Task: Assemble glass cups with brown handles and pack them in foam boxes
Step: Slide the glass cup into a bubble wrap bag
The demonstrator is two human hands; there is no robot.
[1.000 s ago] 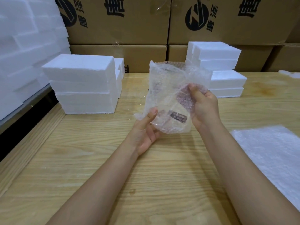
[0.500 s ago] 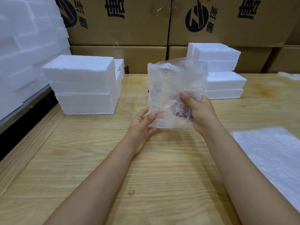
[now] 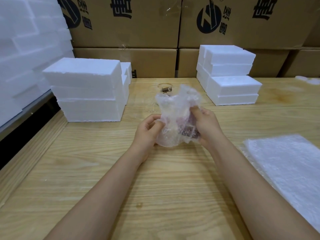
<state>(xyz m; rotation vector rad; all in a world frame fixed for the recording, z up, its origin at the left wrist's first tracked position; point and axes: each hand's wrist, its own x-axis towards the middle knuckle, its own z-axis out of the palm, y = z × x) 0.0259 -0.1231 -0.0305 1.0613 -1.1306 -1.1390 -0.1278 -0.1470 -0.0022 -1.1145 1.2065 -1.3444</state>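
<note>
**Operator:** Report containers and contents.

**Inspector:** One bubble-wrap pouch (image 3: pixel 178 115) is held above the table (image 3: pixel 155 187), centre. A dark brown part (image 3: pixel 188 131) sits in its lower right; the film blurs it and its form cannot be determined. Foam boxes stand in two stacks, the left stack (image 3: pixel 86 89) and the right stack (image 3: pixel 230 75), all closed, contents hidden. Cardboard cartons (image 3: pixel 129 23) line the rear, closed.

**Operator:** Hand condition?

**Inspector:** The left hand (image 3: pixel 149 130) pinches the pouch's left edge with curled fingers. The right hand (image 3: pixel 207 125) grasps its right side, thumb on the front face.

**Operator:** Obstructed items?

**Inspector:** A glass cup (image 3: pixel 152 101) stands on the table just behind the pouch, partly covered and faint; its brown handle (image 3: pixel 165 89) shows above the pouch. A pile of bubble-wrap sheets (image 3: pixel 285 167) lies at right, cut off by the frame edge.
</note>
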